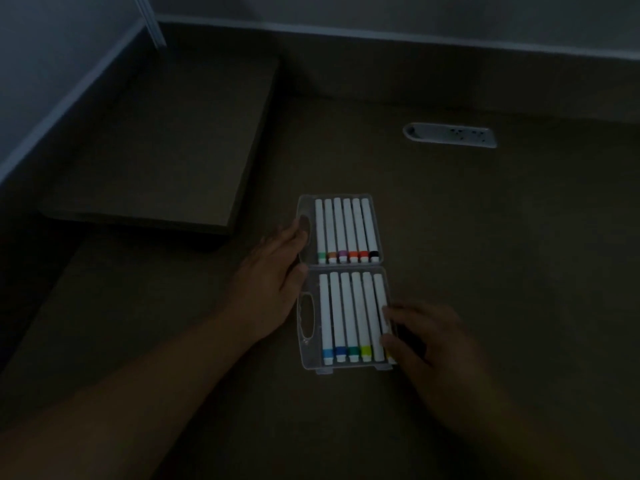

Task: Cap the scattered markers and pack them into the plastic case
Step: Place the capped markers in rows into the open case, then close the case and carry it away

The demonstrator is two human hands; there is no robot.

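1. Right hand [429,344]: nearest item. My fingers are curled over the outermost marker [380,317] in the near half of the plastic case [308,362], pressing on it, not closed around it. I judge this is to seat the last marker flat in its slot.
2. Left hand [273,271]: flat and relaxed against the case's opposite long edge, thumb at the handle cut-out of the far half [304,223]. Nothing is gripped; it braces the case so my right-hand push does not slide it.
3. Near row of markers [346,317]: six white barrels, side by side, directly under and beside my right fingertips. Coloured ends point toward me; the last two ends are hidden by my fingers.
4. Far row of markers [344,230]: six, beyond both hands, all lying parallel.
5. Case: lies open, both halves flat on the desk [485,237].
6. Loose markers: none visible. Judgement: packing nearly complete; closing remains.
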